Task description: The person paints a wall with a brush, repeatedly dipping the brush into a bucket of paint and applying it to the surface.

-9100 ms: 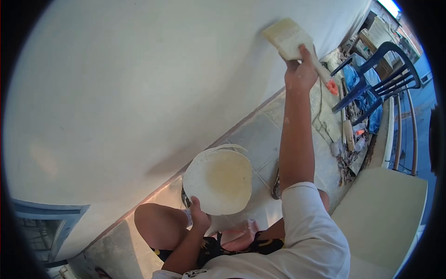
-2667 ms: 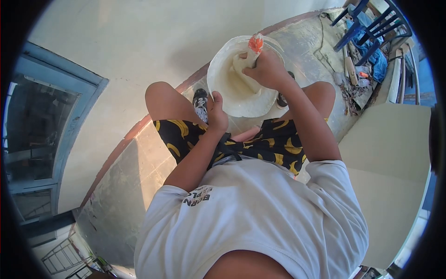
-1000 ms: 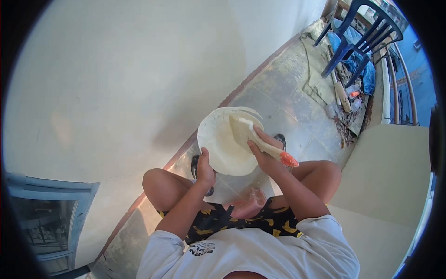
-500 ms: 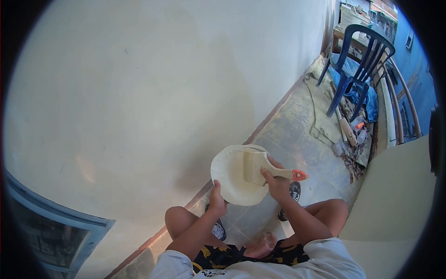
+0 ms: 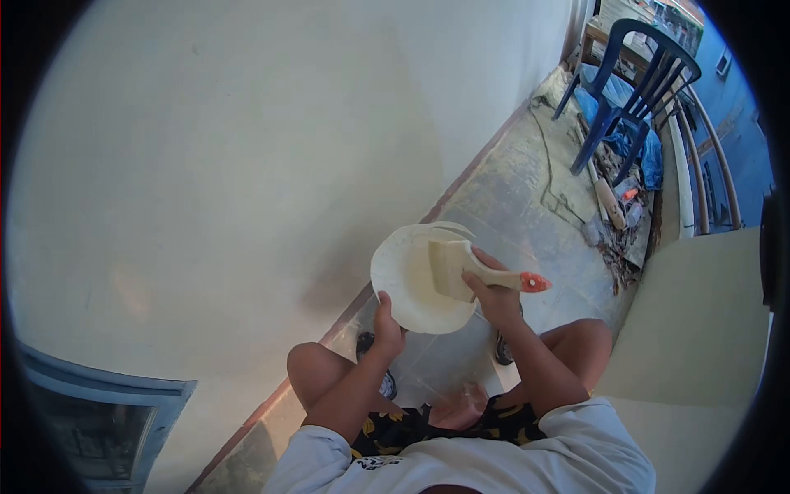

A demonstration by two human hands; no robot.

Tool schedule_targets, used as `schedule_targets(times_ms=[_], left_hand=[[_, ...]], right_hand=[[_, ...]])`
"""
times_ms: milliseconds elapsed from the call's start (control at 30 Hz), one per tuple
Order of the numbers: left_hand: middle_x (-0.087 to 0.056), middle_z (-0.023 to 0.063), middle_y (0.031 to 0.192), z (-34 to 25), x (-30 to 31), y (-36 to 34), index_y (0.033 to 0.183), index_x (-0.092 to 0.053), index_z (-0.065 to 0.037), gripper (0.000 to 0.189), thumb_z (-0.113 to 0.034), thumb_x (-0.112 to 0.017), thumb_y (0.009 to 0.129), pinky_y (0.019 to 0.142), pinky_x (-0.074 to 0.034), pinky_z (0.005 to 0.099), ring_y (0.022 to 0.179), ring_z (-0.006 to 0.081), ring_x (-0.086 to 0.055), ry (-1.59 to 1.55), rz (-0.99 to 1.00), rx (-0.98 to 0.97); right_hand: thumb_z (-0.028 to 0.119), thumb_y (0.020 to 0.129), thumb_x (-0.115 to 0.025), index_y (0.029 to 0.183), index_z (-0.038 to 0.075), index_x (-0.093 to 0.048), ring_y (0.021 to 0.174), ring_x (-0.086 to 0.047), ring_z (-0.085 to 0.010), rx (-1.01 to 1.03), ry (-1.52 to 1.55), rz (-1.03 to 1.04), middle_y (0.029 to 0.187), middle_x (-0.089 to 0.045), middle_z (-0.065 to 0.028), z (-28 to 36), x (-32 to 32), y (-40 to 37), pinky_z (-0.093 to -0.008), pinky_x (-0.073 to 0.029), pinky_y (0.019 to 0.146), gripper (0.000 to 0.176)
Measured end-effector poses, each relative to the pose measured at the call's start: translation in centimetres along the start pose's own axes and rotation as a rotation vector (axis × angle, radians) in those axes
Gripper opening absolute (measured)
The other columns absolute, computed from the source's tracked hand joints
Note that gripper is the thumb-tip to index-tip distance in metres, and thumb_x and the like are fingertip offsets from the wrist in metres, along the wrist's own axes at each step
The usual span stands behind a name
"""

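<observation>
A round, pale bowl (image 5: 403, 288) with whitish residue inside is tilted toward the camera. My left hand (image 5: 387, 328) grips its lower left rim, thumb on the near side. In my right hand (image 5: 496, 295) is a wide paint brush (image 5: 450, 268) with a cream handle and a red tip pointing right. The brush head lies over the right part of the bowl; whether it touches the inside I cannot tell.
A pale wall (image 5: 247, 165) fills the left, with a blue-grey window frame (image 5: 169, 412) low down. A dark blue chair (image 5: 613, 107) stands on the tiled floor (image 5: 485, 206) by debris (image 5: 613, 255) and a railing (image 5: 704, 165). A low wall (image 5: 699, 321) is on the right.
The bowl and both hands sit slightly higher in view. The chair and floor have also shifted upward as the camera tilted. Both hands keep their holds.
</observation>
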State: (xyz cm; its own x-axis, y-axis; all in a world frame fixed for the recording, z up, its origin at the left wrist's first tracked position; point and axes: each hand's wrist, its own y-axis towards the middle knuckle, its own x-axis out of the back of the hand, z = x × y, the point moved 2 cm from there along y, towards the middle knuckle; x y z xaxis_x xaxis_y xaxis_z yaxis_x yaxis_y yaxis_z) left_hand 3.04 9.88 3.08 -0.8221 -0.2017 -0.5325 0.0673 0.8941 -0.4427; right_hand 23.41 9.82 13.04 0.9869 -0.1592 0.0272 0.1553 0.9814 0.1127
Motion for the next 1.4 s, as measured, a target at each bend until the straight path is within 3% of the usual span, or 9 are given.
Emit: schedule_targets(times_ms=[133,200,333,433,733,767,867,1233,1400], left_hand=[[-0.042,0.0099,0.134,1.1,0.6,0.3,0.136,-0.030,-0.008,0.066,-0.056,-0.028,0.092,0.101,-0.034,0.0394,0.123,0.0260,-0.041,-0.005,-0.006,-0.005],[-0.041,0.0098,0.134,1.3,1.4,-0.1,0.136,-0.030,-0.008,0.066,-0.056,-0.027,0.092,0.101,-0.034,0.0394,0.123,0.0260,-0.040,-0.003,-0.048,0.019],[-0.041,0.0096,0.135,1.3,1.2,0.0,0.136,-0.029,-0.008,0.065,-0.056,-0.028,0.092,0.101,-0.033,0.0399,0.123,0.0259,-0.040,-0.028,-0.017,0.000],[-0.042,0.0088,0.134,1.1,0.8,0.2,0.136,-0.031,-0.008,0.064,-0.054,-0.029,0.092,0.101,-0.033,0.0385,0.123,0.0249,-0.041,-0.058,-0.045,0.006],[-0.045,0.0133,0.130,0.6,1.5,-0.8,0.134,-0.029,-0.003,0.063,-0.050,-0.030,0.094,0.095,-0.041,0.0403,0.117,0.0280,-0.047,-0.100,-0.034,-0.026],[-0.045,0.0134,0.130,0.8,1.8,-0.6,0.135,-0.029,-0.003,0.063,-0.051,-0.030,0.093,0.094,-0.041,0.0411,0.116,0.0285,-0.048,-0.091,-0.032,-0.019],[-0.045,0.0133,0.130,0.0,1.3,-1.7,0.135,-0.029,-0.004,0.063,-0.052,-0.030,0.093,0.096,-0.039,0.0404,0.117,0.0277,-0.047,-0.119,-0.015,-0.035],[-0.045,0.0098,0.130,2.8,6.2,-3.5,0.133,-0.032,-0.004,0.065,-0.054,-0.033,0.092,0.099,-0.036,0.0383,0.120,0.0249,-0.043,-0.155,-0.090,0.058],[-0.040,0.0097,0.134,2.5,6.4,-4.7,0.136,-0.027,-0.006,0.067,-0.054,-0.035,0.091,0.100,-0.034,0.0404,0.121,0.0275,-0.041,-0.145,-0.105,0.123]], right_hand=[[0.007,0.081,-0.063,0.123,-0.003,-0.049,0.099,-0.056,-0.0162,-0.184,0.219,-0.103,0.112,-0.058,-0.0112,-1.5,0.0,-0.1,-0.0269,-0.046,0.084,0.045],[0.007,0.081,-0.063,0.123,-0.003,-0.048,0.099,-0.055,-0.0163,-0.295,0.728,-0.102,0.114,-0.056,-0.0103,-2.5,-0.7,-0.1,-0.0263,-0.046,0.081,0.046],[0.007,0.080,-0.064,0.124,-0.003,-0.048,0.098,-0.055,-0.0162,-0.250,0.700,-0.142,0.115,-0.055,-0.0106,-1.6,-0.7,-0.2,-0.0262,-0.046,0.079,0.047],[0.006,0.079,-0.064,0.124,-0.003,-0.048,0.092,-0.057,-0.0146,-0.138,0.017,-0.030,0.109,-0.058,-0.0121,-0.9,-0.1,0.1,-0.0248,-0.047,0.075,0.049],[-0.001,0.084,-0.049,0.136,0.004,-0.031,0.112,-0.051,-0.0249,-0.257,0.915,-0.106,0.125,-0.048,-0.0136,-0.9,-1.7,1.2,-0.0412,-0.048,0.089,0.055],[0.002,0.082,-0.047,0.137,0.003,-0.028,0.120,-0.043,-0.0281,-0.241,0.873,-0.093,0.131,-0.042,-0.0141,-0.2,-1.8,1.2,-0.0436,-0.036,0.100,0.058],[0.003,0.082,-0.048,0.138,0.004,-0.027,0.121,-0.042,-0.0280,-0.249,0.911,-0.115,0.131,-0.042,-0.0139,0.5,-1.9,1.0,-0.0439,-0.035,0.101,0.060],[0.012,0.087,-0.050,0.139,0.013,-0.027,0.120,-0.044,-0.0255,-0.174,0.954,-0.269,0.133,-0.042,-0.0089,-4.6,1.4,6.3,-0.0429,-0.041,0.092,0.057],[0.009,0.086,-0.051,0.140,0.012,-0.026,0.116,-0.048,-0.0288,-0.131,0.891,-0.393,0.131,-0.042,-0.0109,-13.5,4.7,13.9,-0.0466,-0.046,0.088,0.059]])
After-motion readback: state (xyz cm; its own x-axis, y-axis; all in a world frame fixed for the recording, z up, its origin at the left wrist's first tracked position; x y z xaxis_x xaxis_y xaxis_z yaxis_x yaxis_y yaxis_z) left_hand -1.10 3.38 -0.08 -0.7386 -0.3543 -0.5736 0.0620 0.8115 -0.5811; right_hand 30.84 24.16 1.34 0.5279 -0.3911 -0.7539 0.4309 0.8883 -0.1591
